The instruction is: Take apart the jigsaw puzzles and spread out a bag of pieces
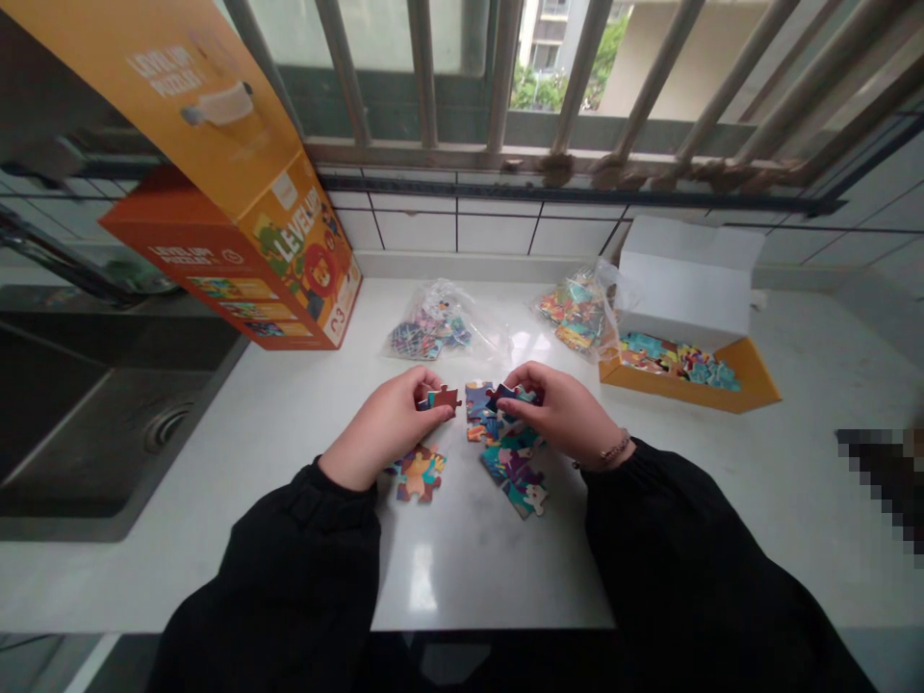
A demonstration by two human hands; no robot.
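Observation:
Near the middle of the white counter, my left hand (394, 416) pinches a brown and teal puzzle piece (443, 397) between thumb and fingers. My right hand (559, 409) grips a dark puzzle piece (503, 393), held just above other pieces. Under and beside that hand lie joined puzzle pieces (516, 467) in teal and purple, partly hidden by the fingers. A blue piece (477, 397) shows between the two hands. Below my left hand rests a small cluster of orange-brown pieces (420, 474), its left part covered by the wrist.
Behind the hands are two clear bags of pieces, a left bag (433, 322) and a right bag (577, 306). An open yellow box (685, 385) of pieces stands at right. A tall orange puzzle box (252, 260) stands at left beside the sink (130, 525). Window bars (501, 77) rise behind.

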